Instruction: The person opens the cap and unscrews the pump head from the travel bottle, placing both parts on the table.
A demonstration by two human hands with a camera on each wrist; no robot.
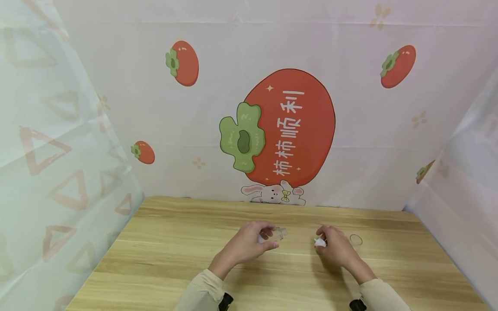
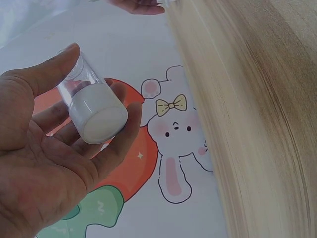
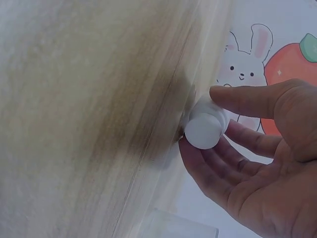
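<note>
My left hand [image 1: 249, 242] holds a small clear bottle [image 2: 85, 74] between thumb and curled fingers, above the wooden table. One end of the bottle is white [image 2: 101, 116] and lies toward the palm. In the head view its clear narrow neck [image 1: 282, 233] points right. To the right, my right hand [image 1: 337, 246] pinches a small white cylindrical piece [image 3: 204, 130] with a round flat end, close over the tabletop. Fingers cover part of that piece, and its exact kind cannot be told.
A thin round outline [image 1: 355, 239] shows on the wooden table [image 1: 175, 246] beside the right hand. The right wrist view shows a clear cylinder [image 3: 178, 228] at its bottom edge. A printed cloth [image 1: 210, 121] hangs behind the table.
</note>
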